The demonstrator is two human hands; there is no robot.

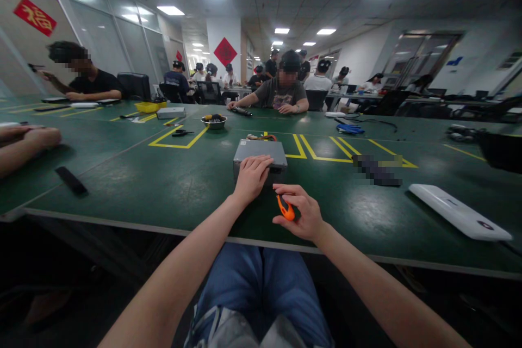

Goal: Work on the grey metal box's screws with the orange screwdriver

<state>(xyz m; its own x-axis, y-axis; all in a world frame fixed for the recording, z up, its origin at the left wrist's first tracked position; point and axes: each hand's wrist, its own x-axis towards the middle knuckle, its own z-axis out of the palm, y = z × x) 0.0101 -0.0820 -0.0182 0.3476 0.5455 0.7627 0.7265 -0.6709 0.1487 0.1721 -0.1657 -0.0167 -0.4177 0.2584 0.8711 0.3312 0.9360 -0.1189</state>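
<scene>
The left hand (252, 176) is laid flat on the near part of a grey metal equipment casing (260, 152), which is placed on a green work bench (122, 174) directly ahead of the person. The right hand (299, 212) is held apart from the left, just to its right and nearer the bench edge, with the fingers closed around an orange-and-black handled tool (285, 207). A steel bowl (214, 122) is located far left of the casing, and a white plastic panel (459, 212) is located well to the right.
</scene>
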